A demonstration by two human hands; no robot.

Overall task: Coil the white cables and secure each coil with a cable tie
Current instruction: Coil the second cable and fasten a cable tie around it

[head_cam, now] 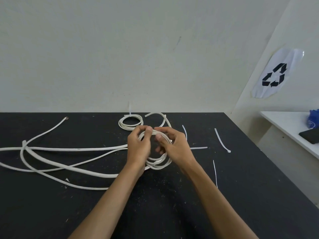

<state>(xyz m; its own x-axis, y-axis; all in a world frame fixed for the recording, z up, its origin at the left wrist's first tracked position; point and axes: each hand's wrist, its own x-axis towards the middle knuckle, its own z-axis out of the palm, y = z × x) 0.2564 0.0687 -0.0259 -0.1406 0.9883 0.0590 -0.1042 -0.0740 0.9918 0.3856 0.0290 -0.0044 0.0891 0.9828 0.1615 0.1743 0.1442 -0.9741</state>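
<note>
A coil of white cable (pixel 158 163) is held above the black table (pixel 241 178) at its middle. My left hand (pixel 139 147) grips the coil's left side and top. My right hand (pixel 174 146) pinches the top of the coil with thumb and fingers. Loose lengths of white cable (pixel 69 149) run from the coil leftward across the table. A finished coil (pixel 130 121) bound with a cable tie lies by the far edge. Several loose cable ties (pixel 221 140) lie to the right of my hands.
A short curved piece of white cable (pixel 159 116) lies behind my hands near the wall. A white shelf (pixel 290 125) at the right holds a dark flat object (pixel 309 135) and a blue bag (pixel 313 119). A recycling sign (pixel 276 75) hangs on the right wall.
</note>
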